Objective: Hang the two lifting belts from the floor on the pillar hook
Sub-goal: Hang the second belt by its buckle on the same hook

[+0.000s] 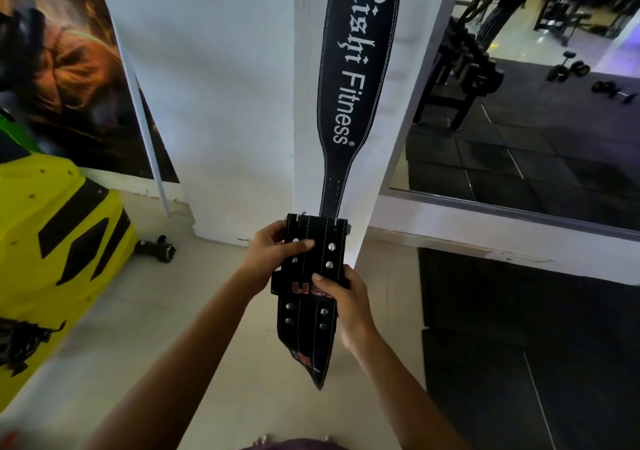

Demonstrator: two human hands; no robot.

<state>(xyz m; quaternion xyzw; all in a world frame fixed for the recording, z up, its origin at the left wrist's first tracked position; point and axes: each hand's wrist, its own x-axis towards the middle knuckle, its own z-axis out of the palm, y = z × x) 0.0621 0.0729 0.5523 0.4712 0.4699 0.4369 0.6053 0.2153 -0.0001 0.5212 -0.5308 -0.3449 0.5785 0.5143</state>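
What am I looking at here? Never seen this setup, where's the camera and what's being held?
There is no robot: a person works with bare hands, and the single picture comes from a wide-angle camera on their head, looking forward and down, so the forearms reach in from the bottom. The left hand and right hand both grip a folded black studded belt, held up in front of a white pillar. A second belt, black with white "Fitness" lettering, already hangs down the pillar; the hook is out of frame above. On the pale floor stand a yellow machine at left and dark mats at right. A mirror at right reflects dumbbells and gym racks.
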